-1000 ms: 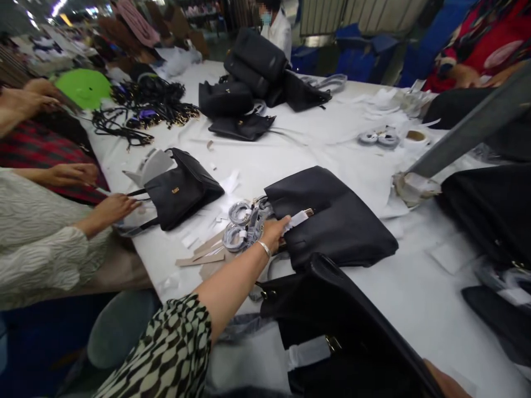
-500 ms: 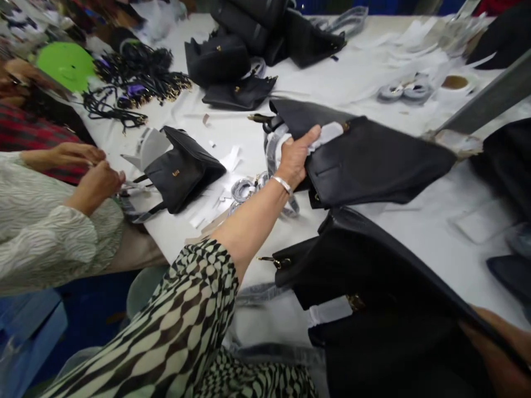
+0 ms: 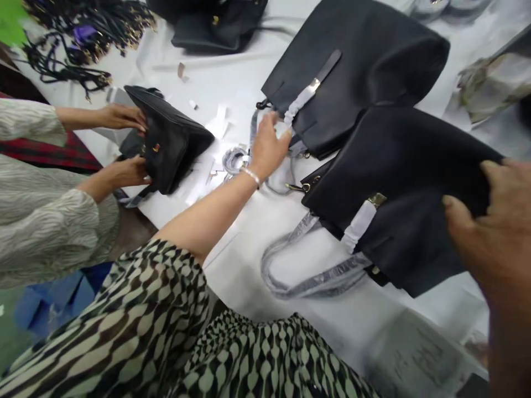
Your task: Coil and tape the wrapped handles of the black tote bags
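Note:
Two large black handbags lie side by side on the white table [image 3: 257, 243]. My left hand [image 3: 267, 148] reaches out to the far handbag [image 3: 357, 61], fingers curled on its top edge beside the white-wrapped clasp strap [image 3: 301, 102]. The near handbag [image 3: 415, 182] lies closer to me, its plastic-wrapped handle [image 3: 307, 279] looping toward me and a wrapped gold clasp [image 3: 365, 215] on its front. My right hand [image 3: 492, 221] grips this bag's right edge, thumb on top.
At the left a co-worker's two hands [image 3: 124, 143] hold a small black bag [image 3: 172, 138]. Wrapped strap coils [image 3: 234, 160] and paper scraps [image 3: 218, 119] lie between us. A pile of black straps [image 3: 83, 33] and another black bag [image 3: 215, 25] sit at the back.
The far handbag, lifted half a second ago, now lies flat on the table. The near handbag has come onto the table beside it, my right hand on its edge. The view tilted down.

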`<state>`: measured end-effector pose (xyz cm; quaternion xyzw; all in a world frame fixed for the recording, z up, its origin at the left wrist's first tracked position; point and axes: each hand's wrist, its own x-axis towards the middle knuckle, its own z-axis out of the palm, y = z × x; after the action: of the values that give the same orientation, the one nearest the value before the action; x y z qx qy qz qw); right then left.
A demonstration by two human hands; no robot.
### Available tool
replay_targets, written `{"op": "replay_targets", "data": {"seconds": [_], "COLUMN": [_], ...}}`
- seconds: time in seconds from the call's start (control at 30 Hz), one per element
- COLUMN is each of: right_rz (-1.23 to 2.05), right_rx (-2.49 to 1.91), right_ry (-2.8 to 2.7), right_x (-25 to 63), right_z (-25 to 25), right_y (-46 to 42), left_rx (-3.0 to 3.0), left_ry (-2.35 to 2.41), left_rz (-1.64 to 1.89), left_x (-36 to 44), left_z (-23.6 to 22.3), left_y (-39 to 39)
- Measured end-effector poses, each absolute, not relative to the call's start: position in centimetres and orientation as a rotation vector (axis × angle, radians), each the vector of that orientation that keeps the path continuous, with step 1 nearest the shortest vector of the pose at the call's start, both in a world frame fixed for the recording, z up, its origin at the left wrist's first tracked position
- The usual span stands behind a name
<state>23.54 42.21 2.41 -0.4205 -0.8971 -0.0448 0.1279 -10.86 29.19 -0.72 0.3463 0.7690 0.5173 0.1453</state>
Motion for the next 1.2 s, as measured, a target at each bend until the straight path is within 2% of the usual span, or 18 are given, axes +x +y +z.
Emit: {"op": "replay_targets", "data": {"seconds": [0.13,0.23,0.3,0.5,0.8,1.2], "right_rz": [0.214,0.545,0.611,0.537,0.328,0.587], "right_rx": [-0.802,-0.403,-0.361,-0.404,-0.454,-0.803], "right_ry": [-2.841,-3.101,-3.183,-3.303,-3.384,-3.130], "right_x": [25.0,26.3,26.7,25.7,24.5,25.1], "right_z": [0.2,-1.8,-3.0,-4.2,-2.5,-1.3], "right_y": [29.6,22.1,19.6,18.9,17.5,14.5], "left_rx": [1.859,2.059,2.098,2.290,2.529,2.649], "left_ry": [1.780,1.497,1.438,1.375,1.443,1.492], "left_rz": [0.818,0.436,0.325,0.197,0.003,0.013], "left_x": [-4.0,-0.2,0.9,0.7,1.1,1.2], "left_z": [-1.1,-1.7,-2.6,-4.3,-3.2,-2.0], "left_y": [18.5,12.4,10.2,8.1,5.8,4.2]}}
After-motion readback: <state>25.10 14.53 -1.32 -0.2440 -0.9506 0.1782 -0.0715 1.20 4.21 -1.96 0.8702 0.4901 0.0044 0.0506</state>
